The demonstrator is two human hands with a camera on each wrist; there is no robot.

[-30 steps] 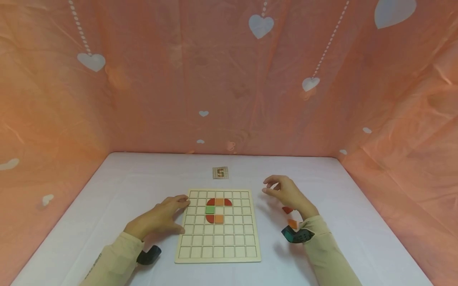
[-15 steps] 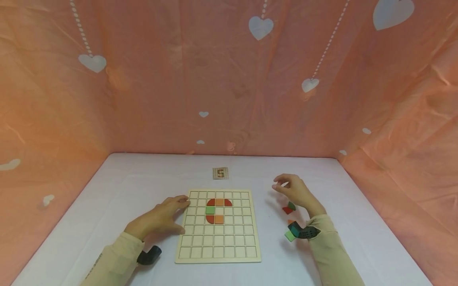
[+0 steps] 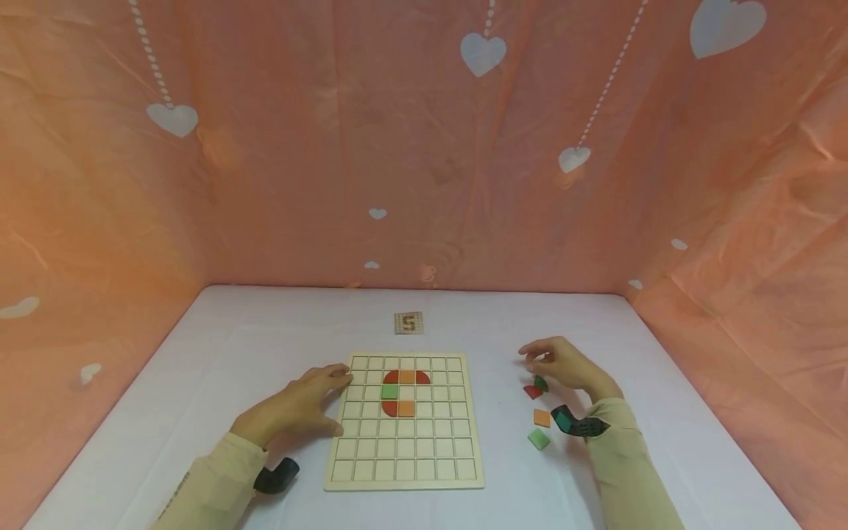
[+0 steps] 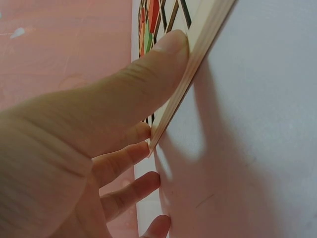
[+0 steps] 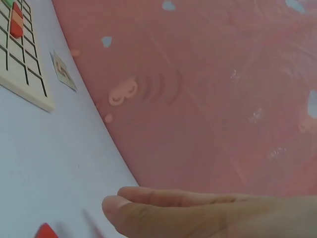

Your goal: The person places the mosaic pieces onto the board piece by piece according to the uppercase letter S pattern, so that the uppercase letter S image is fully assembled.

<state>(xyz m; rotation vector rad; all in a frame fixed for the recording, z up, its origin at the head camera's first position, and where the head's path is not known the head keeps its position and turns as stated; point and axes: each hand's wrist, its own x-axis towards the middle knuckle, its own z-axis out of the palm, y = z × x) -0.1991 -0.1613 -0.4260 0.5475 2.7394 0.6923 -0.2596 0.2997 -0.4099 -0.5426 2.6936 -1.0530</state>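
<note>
A wooden grid board lies on the table. Set in its upper cells are red rounded pieces, orange square tiles and a light green square tile. At the board's left edge rests my left hand, its thumb touching the rim in the left wrist view. My right hand hovers right of the board with fingers loosely bent; I see nothing held. Just below it lie a dark green rounded piece and a red piece. Nearer are a loose orange tile and a light green tile.
Behind the board, a small card shows an S-like pattern on a grid. The white table ends at a pink curtain with hearts. Both wrists carry a dark device.
My right hand has moved right and slightly toward me, uncovering the loose pieces that its wrist and forearm partly hid. The left hand and the board stay put.
</note>
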